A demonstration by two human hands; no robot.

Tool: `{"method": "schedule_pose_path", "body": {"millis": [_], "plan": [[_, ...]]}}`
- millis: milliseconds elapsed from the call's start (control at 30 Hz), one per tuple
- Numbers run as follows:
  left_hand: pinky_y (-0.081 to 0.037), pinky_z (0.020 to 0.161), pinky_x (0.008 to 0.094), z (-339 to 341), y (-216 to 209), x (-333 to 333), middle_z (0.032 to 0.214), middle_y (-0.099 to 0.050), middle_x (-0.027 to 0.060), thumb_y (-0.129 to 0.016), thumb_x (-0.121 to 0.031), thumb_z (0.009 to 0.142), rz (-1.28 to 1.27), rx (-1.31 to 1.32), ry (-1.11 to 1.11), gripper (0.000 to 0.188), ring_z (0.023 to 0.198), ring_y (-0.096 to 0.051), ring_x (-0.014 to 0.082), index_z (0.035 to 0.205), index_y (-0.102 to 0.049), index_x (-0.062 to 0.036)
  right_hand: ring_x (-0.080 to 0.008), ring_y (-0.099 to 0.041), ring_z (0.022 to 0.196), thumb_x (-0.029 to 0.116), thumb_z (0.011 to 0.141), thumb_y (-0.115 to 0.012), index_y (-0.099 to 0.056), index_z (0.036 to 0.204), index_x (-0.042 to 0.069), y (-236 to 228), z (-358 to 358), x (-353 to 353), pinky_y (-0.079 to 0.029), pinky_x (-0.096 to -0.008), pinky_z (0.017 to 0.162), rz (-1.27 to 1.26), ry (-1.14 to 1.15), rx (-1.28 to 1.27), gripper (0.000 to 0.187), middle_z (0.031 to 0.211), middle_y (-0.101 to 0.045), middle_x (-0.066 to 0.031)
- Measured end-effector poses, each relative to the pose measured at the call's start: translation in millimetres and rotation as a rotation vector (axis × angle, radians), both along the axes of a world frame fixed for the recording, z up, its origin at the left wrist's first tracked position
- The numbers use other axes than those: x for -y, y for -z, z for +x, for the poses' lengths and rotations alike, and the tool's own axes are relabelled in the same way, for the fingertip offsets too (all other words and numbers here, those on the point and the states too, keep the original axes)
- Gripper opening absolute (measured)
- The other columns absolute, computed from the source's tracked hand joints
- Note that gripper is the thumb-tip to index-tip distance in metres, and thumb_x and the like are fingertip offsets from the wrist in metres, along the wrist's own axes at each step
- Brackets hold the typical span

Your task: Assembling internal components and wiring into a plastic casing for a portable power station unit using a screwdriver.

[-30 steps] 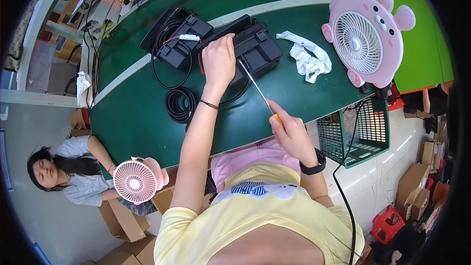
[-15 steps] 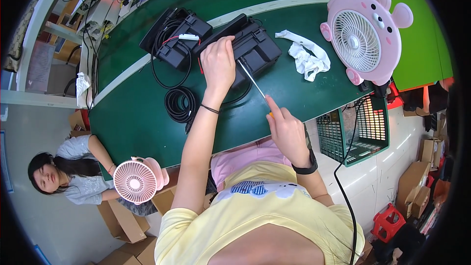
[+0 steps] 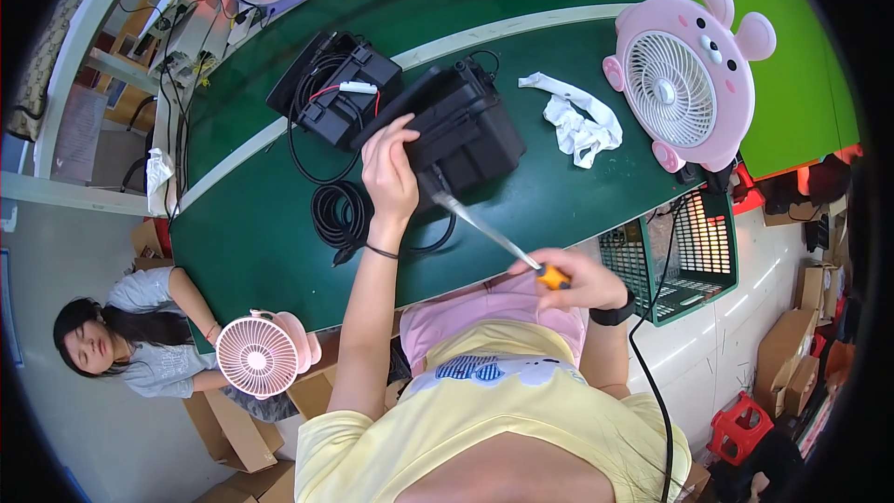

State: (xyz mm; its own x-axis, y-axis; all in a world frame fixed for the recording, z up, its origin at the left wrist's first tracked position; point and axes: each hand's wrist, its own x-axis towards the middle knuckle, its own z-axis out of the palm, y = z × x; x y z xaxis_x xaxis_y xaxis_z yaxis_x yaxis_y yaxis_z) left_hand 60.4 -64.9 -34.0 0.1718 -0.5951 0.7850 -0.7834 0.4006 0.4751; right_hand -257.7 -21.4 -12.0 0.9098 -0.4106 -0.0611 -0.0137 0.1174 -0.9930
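Note:
My left hand [image 3: 389,172] grips the near left edge of a black plastic box [image 3: 475,135], its fingers curled over the edge by a raised black flap. The box sits tilted on the green table. My right hand [image 3: 585,279] is closed round the orange-and-black handle of a screwdriver [image 3: 489,229]. Its long metal shaft reaches up and left, and the tip meets the box's near side; the exact contact spot is blurred. Left of my left hand lies a second black box [image 3: 349,84] with cables and a white connector on it.
A coiled black cable [image 3: 340,216] lies left of my wrist. Crumpled white paper [image 3: 582,121] and a pink animal-shaped fan [image 3: 675,84] are on the right. Below stands a green crate [image 3: 689,289]. Another person [image 3: 149,326] sits at the left beside a small pink fan [image 3: 259,354].
The box has tipped and shifted slightly left and nearer. My left hand has come down with it. My right hand has moved nearer and right, turning the screwdriver flatter.

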Motion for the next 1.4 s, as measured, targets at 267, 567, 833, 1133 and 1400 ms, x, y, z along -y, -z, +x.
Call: {"method": "schedule_pose_path", "body": {"millis": [267,567,833,1133,1400], "plan": [[-0.046,0.080,0.0400,-10,16,-33,0.102,-0.072,0.0136,-0.047,-0.026,0.104,-0.135,0.150,0.126,0.032,0.087,-0.065,0.0301,0.088,-0.069,-0.0087,-0.0041,-0.055,0.072,0.004,0.096,-0.060,-0.045,0.106,0.012,4,51,47,-0.047,-0.0172,0.054,0.160,1.021,0.340,0.020,0.126,-0.062,-0.0162],[-0.043,0.101,0.0483,-31,44,-89,0.113,-0.064,0.0033,-0.080,-0.024,0.070,-0.123,0.417,0.184,0.030,0.112,-0.060,0.0302,0.098,-0.070,-0.0260,-0.0068,-0.056,0.063,-0.001,0.089,-0.070,-0.040,0.101,0.012,38,62,30,-0.044,-0.0175,0.052,0.051,1.130,0.390,0.034,0.112,-0.065,-0.0144],[-0.037,0.093,0.0556,-110,36,-106,0.128,-0.058,0.0071,-0.080,-0.049,0.074,-0.002,0.386,-0.193,0.060,0.121,-0.053,0.0362,0.129,-0.057,-0.0418,-0.0247,-0.068,0.101,-0.012,0.076,-0.076,-0.041,0.096,0.010,24,89,17,-0.053,-0.0310,0.085,0.032,1.034,0.410,0.046,0.091,-0.061,-0.0078],[-0.042,0.093,0.0495,-65,45,-115,0.122,-0.063,0.0074,-0.079,-0.038,0.080,-0.001,0.389,-0.400,0.038,0.112,-0.061,0.0330,0.117,-0.072,-0.0376,-0.0254,-0.065,0.109,-0.011,0.082,-0.073,-0.045,0.087,0.008,37,140,15,-0.049,-0.0291,0.088,0.101,0.885,0.296,0.034,0.089,-0.053,-0.0027],[-0.038,0.094,0.0579,18,64,-138,0.126,-0.048,0.0210,-0.081,-0.019,0.070,-0.004,0.409,-0.494,0.039,0.114,-0.048,0.0469,0.100,-0.072,-0.0420,-0.0065,-0.061,0.078,0.005,0.096,-0.065,-0.047,0.093,0.010,63,134,23,-0.044,-0.0188,0.053,0.116,0.985,0.138,0.018,0.104,-0.069,-0.0139]]}}
